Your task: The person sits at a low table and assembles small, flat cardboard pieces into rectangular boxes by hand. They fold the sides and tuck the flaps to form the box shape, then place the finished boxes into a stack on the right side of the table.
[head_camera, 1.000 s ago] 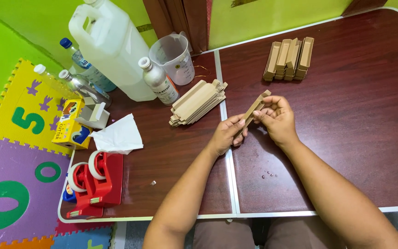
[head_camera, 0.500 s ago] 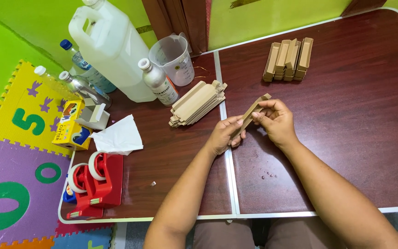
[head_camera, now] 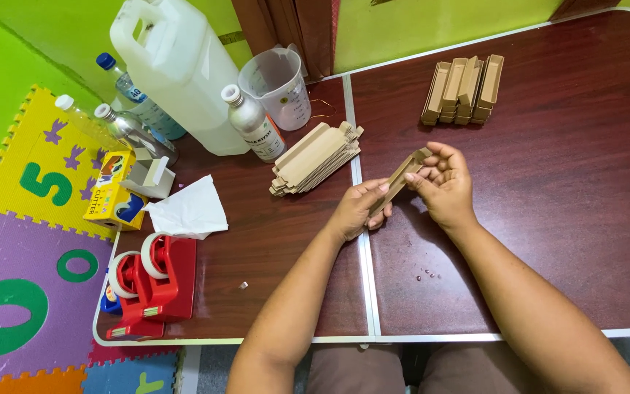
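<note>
Near the middle of the frame, both hands are gripping one flat brown carton (head_camera: 400,180) above the dark red table (head_camera: 585,219). The left hand (head_camera: 355,211) is pinching its lower end with curled fingers, and the right hand (head_camera: 442,186) is closing thumb and fingertips on its upper end, so the carton is slanting up to the right.

Just left of it, a stack of flat cartons (head_camera: 315,157) is lying fanned on the table. At the upper right, a row of folded cartons (head_camera: 464,89) is sitting together.

At the upper left, a white jug (head_camera: 176,69) is standing beside a clear measuring cup (head_camera: 277,87) and a small bottle (head_camera: 253,125) with a white and orange label. A yellow box (head_camera: 114,204) is lying at the left edge beside a white tissue (head_camera: 187,210). Below them, a red tape dispenser (head_camera: 151,288) is sitting at the lower left.
</note>
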